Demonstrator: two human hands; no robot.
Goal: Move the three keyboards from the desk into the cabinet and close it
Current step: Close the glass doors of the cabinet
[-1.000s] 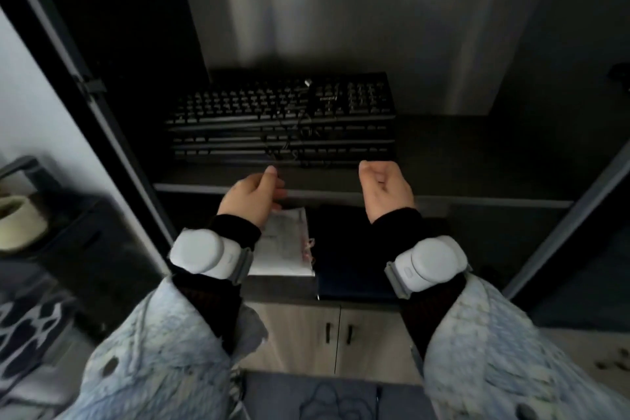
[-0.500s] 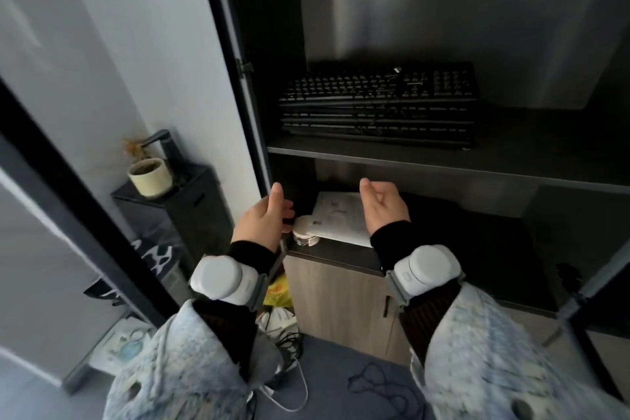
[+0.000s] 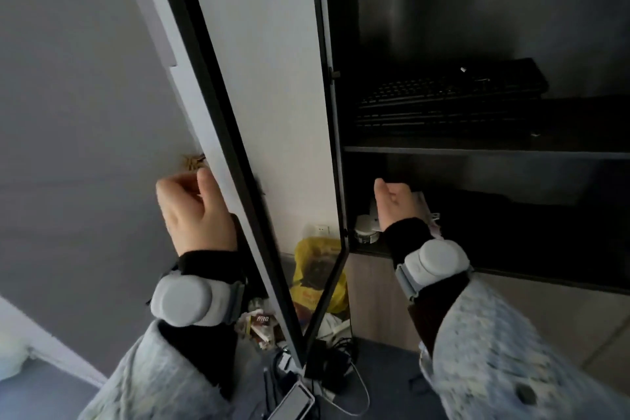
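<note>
We see the stack of keyboards [image 3: 450, 97] lying flat on a dark shelf [image 3: 484, 152] inside the cabinet [image 3: 477, 10], at about two o'clock in the view, black on black so that we cannot count the keyboards for certain. The cabinet door [image 3: 252, 112] stands open, swung out toward us, its dark edge running from twelve o'clock down to six. Our left hand [image 3: 194, 211] is at nine o'clock, curled against the door's outer edge with the thumb on the pale face; the fingers are bent, though we cannot tell how firmly they grip. Our right hand [image 3: 397, 203] hangs at four o'clock before the lower compartment, loosely curled and holding nothing. A yellow bag [image 3: 317, 269] sits on the floor near six o'clock, behind the door.
</note>
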